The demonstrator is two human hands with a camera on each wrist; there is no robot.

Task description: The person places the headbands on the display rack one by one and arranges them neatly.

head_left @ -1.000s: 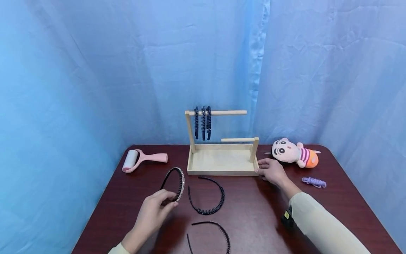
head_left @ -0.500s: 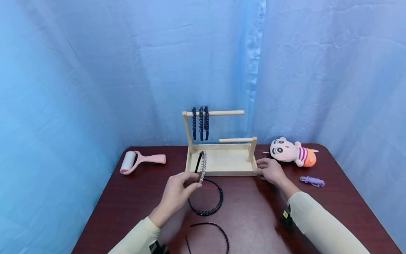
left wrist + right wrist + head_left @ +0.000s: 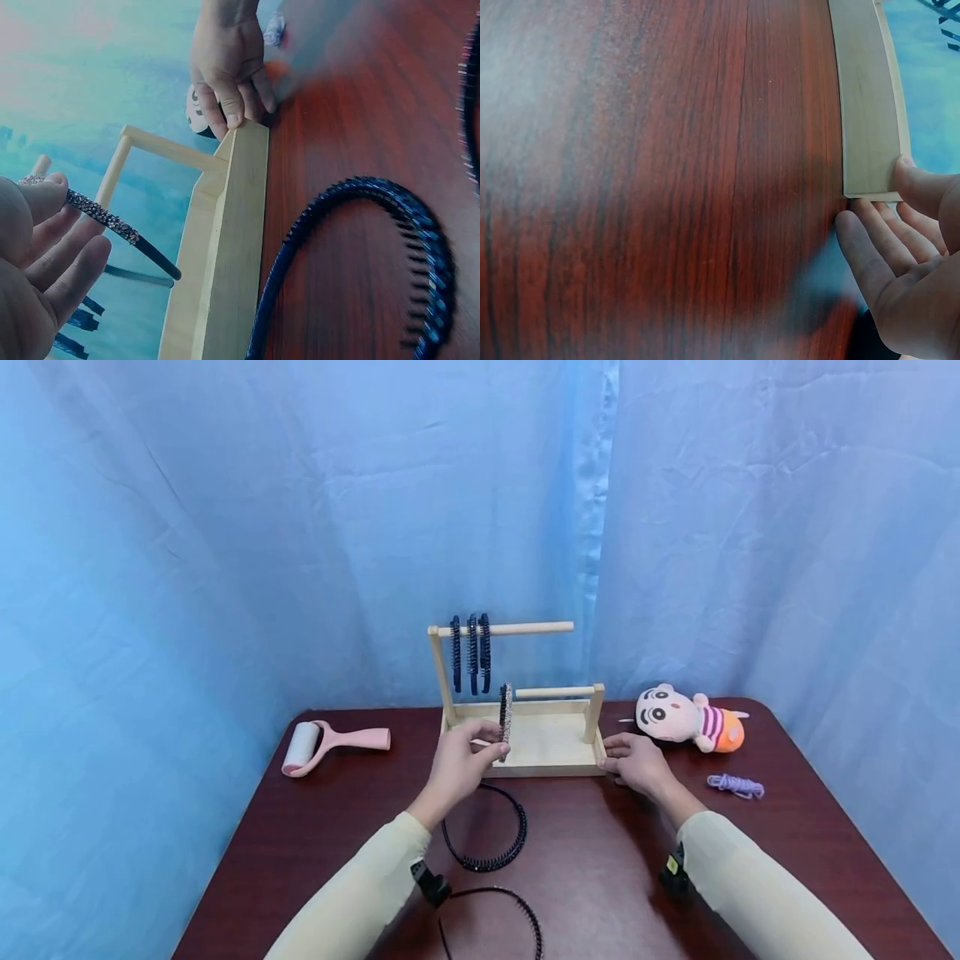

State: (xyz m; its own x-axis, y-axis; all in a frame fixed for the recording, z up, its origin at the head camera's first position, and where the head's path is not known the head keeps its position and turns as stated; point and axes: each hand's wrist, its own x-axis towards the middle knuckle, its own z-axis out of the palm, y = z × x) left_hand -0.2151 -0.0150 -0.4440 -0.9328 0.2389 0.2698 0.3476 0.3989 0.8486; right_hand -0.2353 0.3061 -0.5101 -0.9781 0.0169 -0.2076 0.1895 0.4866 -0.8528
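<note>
My left hand (image 3: 459,762) pinches a rhinestone-covered headband (image 3: 507,714) by one side, between thumb and fingers. It is held upright over the tray of a light wooden stand (image 3: 551,771), edge-on in the head view. In the left wrist view a bare black end of the headband (image 3: 159,259) points toward the tray. Several dark toothed headbands (image 3: 472,660) hang at the left of the stand's upper bar (image 3: 536,628); the shorter lower bar (image 3: 555,692) carries none. At the tray's right front corner my right hand (image 3: 642,766) grips the end wall, thumb on the rim, fingers outside.
Two black headbands lie on the dark red table, one (image 3: 495,863) just before the stand, another (image 3: 531,917) nearer me. A pink-handled lint roller (image 3: 337,742) lies left. To the right are a plush doll (image 3: 686,718) and a purple cord bundle (image 3: 737,786).
My left hand has carried the rhinestone headband right and forward, from over the table to over the tray, turning it edge-on. My right hand has kept its place at the tray's corner.
</note>
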